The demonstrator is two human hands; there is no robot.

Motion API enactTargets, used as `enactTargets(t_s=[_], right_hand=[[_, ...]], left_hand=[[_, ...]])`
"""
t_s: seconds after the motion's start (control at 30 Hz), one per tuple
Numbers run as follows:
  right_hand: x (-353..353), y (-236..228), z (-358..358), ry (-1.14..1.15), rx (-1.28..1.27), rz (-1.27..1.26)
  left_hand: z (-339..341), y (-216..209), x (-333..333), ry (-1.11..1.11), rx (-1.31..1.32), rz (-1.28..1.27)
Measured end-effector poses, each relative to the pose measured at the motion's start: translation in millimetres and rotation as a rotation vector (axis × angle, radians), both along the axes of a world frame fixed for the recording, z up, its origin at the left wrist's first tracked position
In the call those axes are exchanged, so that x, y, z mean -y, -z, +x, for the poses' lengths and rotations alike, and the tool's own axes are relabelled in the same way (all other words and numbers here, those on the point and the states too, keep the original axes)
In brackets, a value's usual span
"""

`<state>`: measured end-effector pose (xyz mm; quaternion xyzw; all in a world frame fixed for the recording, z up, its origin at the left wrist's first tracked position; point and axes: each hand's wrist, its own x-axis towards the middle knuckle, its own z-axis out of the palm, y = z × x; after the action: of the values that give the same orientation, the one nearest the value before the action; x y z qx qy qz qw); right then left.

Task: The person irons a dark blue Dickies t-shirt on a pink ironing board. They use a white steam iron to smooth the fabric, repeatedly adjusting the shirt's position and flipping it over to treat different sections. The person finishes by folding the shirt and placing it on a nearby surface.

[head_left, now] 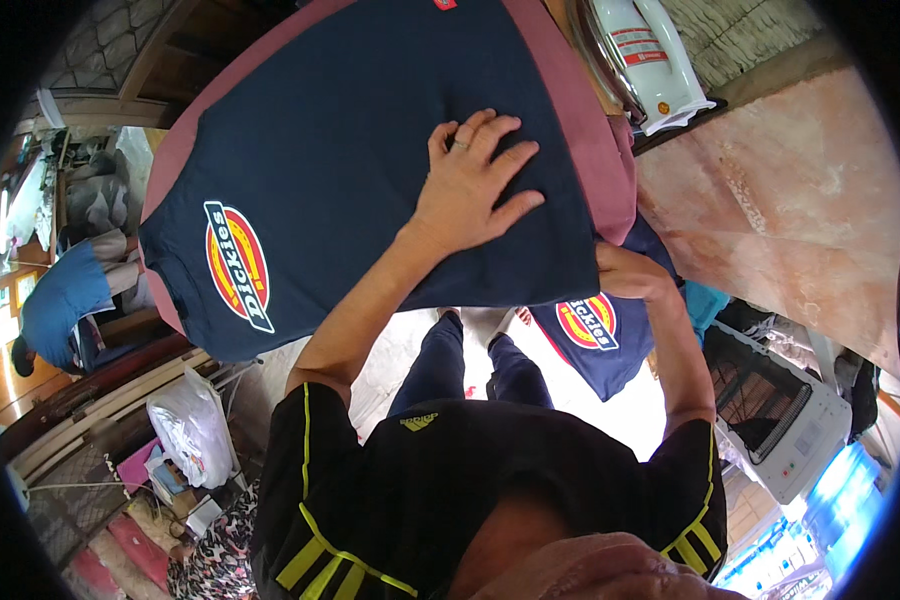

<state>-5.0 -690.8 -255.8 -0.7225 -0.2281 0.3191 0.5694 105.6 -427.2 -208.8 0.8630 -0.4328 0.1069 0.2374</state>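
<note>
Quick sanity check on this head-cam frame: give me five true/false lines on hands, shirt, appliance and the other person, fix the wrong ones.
1. The left hand rests with fingers spread on the dark shirt. True.
2. The right hand is in full view on top of the shirt. False: the right hand's fingers are hidden by the shirt.
3. A white appliance is at the upper right, beside the pink cover. True.
4. The shirt's print is plain green. False: the print is mainly red, yellow, black and white.
5. Another person in blue is at the left. True.
</note>
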Motion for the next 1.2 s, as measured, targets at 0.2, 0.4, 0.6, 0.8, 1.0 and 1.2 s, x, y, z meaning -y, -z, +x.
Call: enactTargets(t_s=[0.2, 0.4, 0.6, 0.8, 1.0, 1.2], right_hand=[[20.1, -17.3, -54.1, 0.585, -0.346, 0.029], [-45.2, 14.3, -73.6, 0.99, -0.021, -0.204], [-58.8, -19.0, -72.8, 1.198, -0.026, -0.059], [-63.1, 5.2, -61.6, 1.366, 0.144, -0.338], [-112.9, -54.6, 20.7, 1.254, 0.889, -0.7], [-140.9, -70.5, 136.0, 0.747, 1.002, -0.811]], left_hand=[[-68.0, 4.3, 10.4, 0.383, -0.189, -0.036], [29.3, -36.1, -11.2, 0.365, -0.12, -0.147], [134.9, 2.3, -35.1, -0.016, 0.233, 0.039], [137.9, 12.7, -32.9, -0.045, 0.234, 0.086], [139.8, 12.5, -19.2, 0.011, 0.163, 0.046], [210.6, 14.0, -15.9, -0.111, 0.295, 0.079]])
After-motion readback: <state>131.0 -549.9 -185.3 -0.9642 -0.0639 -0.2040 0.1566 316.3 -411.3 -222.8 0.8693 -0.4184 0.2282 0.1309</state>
